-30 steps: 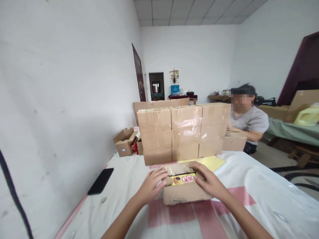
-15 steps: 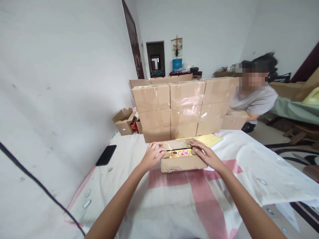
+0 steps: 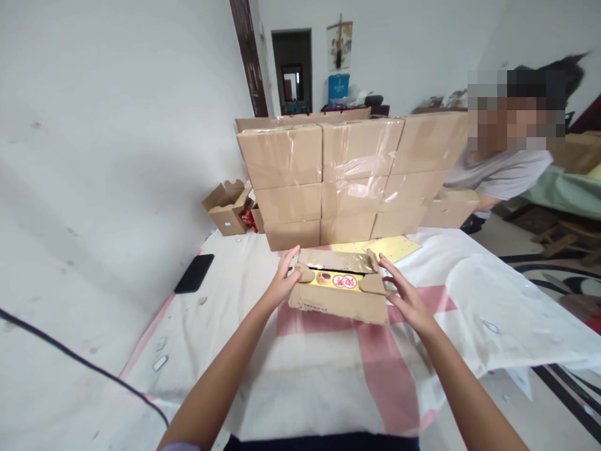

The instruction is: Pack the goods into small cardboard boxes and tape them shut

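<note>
A small cardboard box (image 3: pixel 338 300) sits on the cloth-covered table (image 3: pixel 328 388) in front of me, its top flaps half open over a yellow packet (image 3: pixel 335 280) with a red label. My left hand (image 3: pixel 283 282) is at the box's left end, fingers stretched out and touching the flap. Beside the box's right end is my right hand (image 3: pixel 407 293), fingers spread, holding nothing.
Behind the box stands a wall of taped cartons (image 3: pixel 350 178), three high. A yellow sheet (image 3: pixel 392 247) lies at its foot. A black phone (image 3: pixel 194 274) lies at the left. Open cartons (image 3: pixel 226 205) sit by the wall. Another person (image 3: pixel 504 169) works at the right with a carton (image 3: pixel 451 208).
My hands came off the top flaps and moved to the box's ends, fingers opening. The flaps sprang up a little. The view tipped downward and nearer.
</note>
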Motion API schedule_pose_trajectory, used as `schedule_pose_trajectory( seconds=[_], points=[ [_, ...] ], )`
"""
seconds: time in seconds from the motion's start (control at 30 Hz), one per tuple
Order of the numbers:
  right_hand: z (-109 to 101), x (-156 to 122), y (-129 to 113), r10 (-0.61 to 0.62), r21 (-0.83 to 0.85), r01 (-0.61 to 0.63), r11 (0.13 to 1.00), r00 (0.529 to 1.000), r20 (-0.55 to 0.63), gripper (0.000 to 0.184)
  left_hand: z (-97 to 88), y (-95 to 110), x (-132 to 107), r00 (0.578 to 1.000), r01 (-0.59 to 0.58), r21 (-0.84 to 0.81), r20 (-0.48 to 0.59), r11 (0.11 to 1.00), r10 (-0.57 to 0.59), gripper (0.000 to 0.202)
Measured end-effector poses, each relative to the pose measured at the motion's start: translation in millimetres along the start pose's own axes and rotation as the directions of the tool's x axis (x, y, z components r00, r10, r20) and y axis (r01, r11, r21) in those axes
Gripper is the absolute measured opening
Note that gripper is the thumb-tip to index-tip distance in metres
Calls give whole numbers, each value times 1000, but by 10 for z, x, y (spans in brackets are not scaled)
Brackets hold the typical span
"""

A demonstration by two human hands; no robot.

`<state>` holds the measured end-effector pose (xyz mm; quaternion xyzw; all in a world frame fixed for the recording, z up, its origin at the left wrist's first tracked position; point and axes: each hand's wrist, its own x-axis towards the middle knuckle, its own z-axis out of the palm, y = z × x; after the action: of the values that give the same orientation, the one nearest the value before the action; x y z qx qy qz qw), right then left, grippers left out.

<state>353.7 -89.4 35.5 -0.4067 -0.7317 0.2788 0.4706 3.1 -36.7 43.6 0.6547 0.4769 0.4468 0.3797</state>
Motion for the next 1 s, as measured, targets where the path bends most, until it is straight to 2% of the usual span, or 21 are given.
schedule_pose_trajectory(
  seconds=[0.07, 0.17, 0.3, 0.43, 0.5, 0.57, 0.6, 0.67, 0.73, 0.77, 0.8, 0.87, 0.93, 1.0],
  points=[
    [-1, -15, -68, -77, -18, 79, 997, 995, 56, 64, 12, -6, -3, 1000, 22, -69, 6, 997, -21, 64],
    [19, -79, -126, -155, -101, 162, 982, 985, 74, 69, 45, -53, -1, 1000, 23, -145, 15, 989, -21, 59],
    [102, -165, -163, -154, -175, 160, 971, 987, 44, 63, 99, -149, 31, 1000, 5, -182, -10, 983, -7, 54],
    [173, -131, -192, -156, -200, 151, 968, 988, -8, 57, 86, -153, 23, 993, -107, -79, -54, 991, 103, 34],
    [187, -96, -197, -142, -197, 135, 971, 990, -19, 60, 38, -89, -8, 983, -173, 18, -66, 985, 174, 24],
    [193, -67, -196, -126, -190, 117, 975, 991, -35, 61, -36, 23, -37, 966, -251, 135, -29, 958, 257, 19],
    [194, -53, -195, -125, -187, 116, 975, 991, -40, 62, -79, 95, -46, 953, -302, 203, 26, 931, 303, 18],
    [194, -22, -198, -132, -193, 122, 974, 990, -42, 62, -162, 263, -53, 906, -422, 334, 199, 843, 374, 18],
    [195, 15, -207, -150, -214, 140, 967, 988, -31, 61, -220, 435, -55, 845, -527, 450, 367, 720, 389, 21],
    [198, 34, -214, -164, -225, 154, 962, 986, -29, 61, -234, 512, -61, 824, -561, 504, 419, 657, 382, 23],
    [204, 51, -222, -180, -236, 168, 957, 983, -30, 61, -238, 577, -72, 813, -579, 554, 444, 599, 376, 24],
    [226, 76, -235, -205, -248, 189, 950, 978, -43, 61, -222, 664, -110, 821, -570, 642, 435, 512, 368, 27],
    [259, 85, -241, -204, -251, 180, 951, 976, -73, 60, -192, 694, -155, 848, -524, 702, 383, 482, 366, 36],
    [293, 86, -238, -195, -243, 167, 956, 976, -97, 58, -165, 689, -178, 877, -470, 732, 323, 493, 356, 50]
  ],
)
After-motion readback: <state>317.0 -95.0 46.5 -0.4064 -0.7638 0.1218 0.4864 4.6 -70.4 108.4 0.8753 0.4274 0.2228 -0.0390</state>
